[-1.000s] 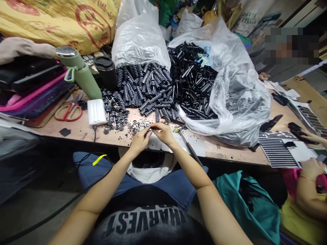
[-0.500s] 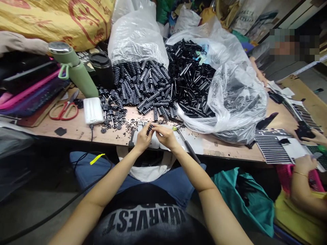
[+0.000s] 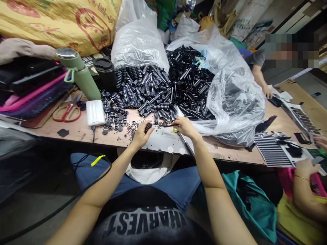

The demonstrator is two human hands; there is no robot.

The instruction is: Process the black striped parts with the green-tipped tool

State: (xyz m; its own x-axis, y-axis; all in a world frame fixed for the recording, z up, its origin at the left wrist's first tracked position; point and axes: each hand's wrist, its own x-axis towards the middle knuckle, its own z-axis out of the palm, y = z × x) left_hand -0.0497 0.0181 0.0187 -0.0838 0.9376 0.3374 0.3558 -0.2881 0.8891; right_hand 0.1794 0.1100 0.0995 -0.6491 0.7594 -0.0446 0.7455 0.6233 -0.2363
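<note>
In my left hand [image 3: 141, 134], fingers curled, is a short black ridged cylinder [image 3: 148, 127] with light specks. My right hand [image 3: 186, 127] is to its right, pinching a thin, dark, stick-like piece [image 3: 167, 126] that points left toward the cylinder; its exact kind I cannot make out. The two pieces are apart. Below my right hand lies a tool with a dark handle [image 3: 187, 144] and a yellow-green end. A pale mat [image 3: 163, 144] is under both hands. Just beyond them, many similar ridged cylinders [image 3: 143, 90] are heaped, with tiny dark bits scattered in front.
Black tube-like parts [image 3: 189, 81] spill from a clear plastic bag [image 3: 235, 98]. Red-handled scissors [image 3: 66, 113], a white power bank [image 3: 95, 113], a green bottle [image 3: 85, 80] and a black cup [image 3: 105, 73] stand left. Co-workers' hands [image 3: 305, 166] are at the right.
My right hand has parted from the left and moved right, taking hold of the thin dark piece. The left hand keeps the ridged cylinder and has shifted little.
</note>
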